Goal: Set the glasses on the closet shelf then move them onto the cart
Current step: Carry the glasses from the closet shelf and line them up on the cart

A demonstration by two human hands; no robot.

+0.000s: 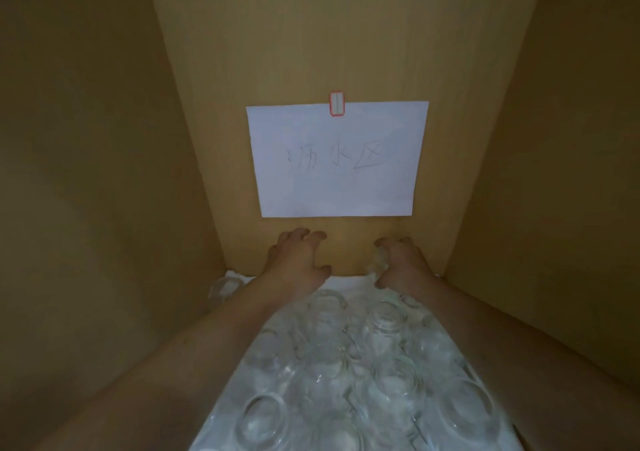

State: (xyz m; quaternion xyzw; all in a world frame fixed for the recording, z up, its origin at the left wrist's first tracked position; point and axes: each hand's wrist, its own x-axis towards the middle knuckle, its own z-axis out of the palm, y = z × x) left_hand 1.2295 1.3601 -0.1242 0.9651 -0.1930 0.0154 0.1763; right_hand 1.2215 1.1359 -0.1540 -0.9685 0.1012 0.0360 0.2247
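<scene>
Several clear glasses [388,326] stand close together on a white mat [346,281] covering the closet shelf. Both of my arms reach over them to the back wall. My right hand [403,263] curls its fingers and thumb round a clear glass [378,262] at the back right, lifted a little above the others. My left hand [298,260] hovers at the back middle with fingers bent and spread; no glass shows between them. One more glass [225,286] stands alone in the back left corner.
Wooden closet walls [86,173] close in tightly on the left, right and back. A white paper sign [336,160] with handwriting hangs on the back wall under a red-edged clip [337,103]. The cart is out of view.
</scene>
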